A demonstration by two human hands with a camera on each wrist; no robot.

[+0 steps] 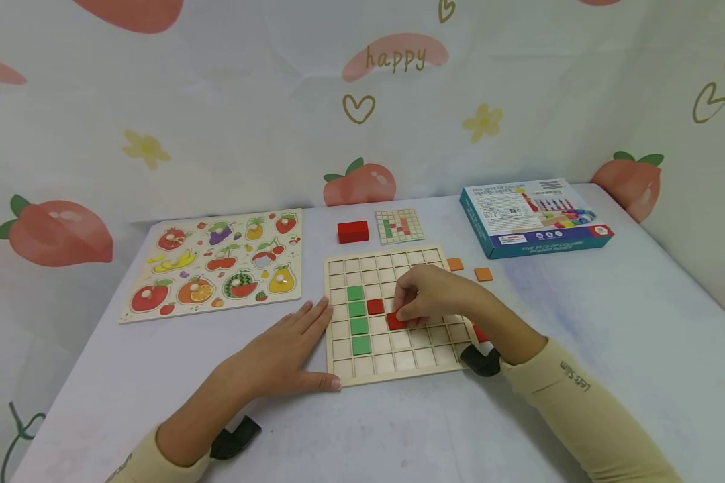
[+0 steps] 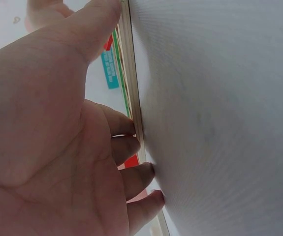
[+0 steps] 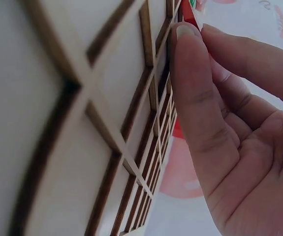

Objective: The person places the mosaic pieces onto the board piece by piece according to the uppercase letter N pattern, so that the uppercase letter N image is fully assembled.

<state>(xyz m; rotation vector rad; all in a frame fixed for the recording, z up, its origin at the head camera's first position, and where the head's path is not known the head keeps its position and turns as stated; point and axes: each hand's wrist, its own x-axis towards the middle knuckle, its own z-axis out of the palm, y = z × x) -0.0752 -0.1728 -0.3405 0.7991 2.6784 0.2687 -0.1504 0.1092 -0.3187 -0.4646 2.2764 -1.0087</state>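
Observation:
A wooden grid board lies flat on the table. Along its left side rests my left hand, fingers extended, with the fingertips and thumb touching the board's edge. Thumb and index finger of my right hand pinch a red square tile over the middle of the grid. That tile appears between the fingertips in the right wrist view; whether it is fully seated cannot be told. Several green tiles form a column at the left of the grid, and another red tile sits in a square beside them.
Behind the board are a red block and a small grid pattern card. Orange tiles lie to the right, with a red piece partly under my right wrist. A fruit puzzle lies left; a bead-set box is back right.

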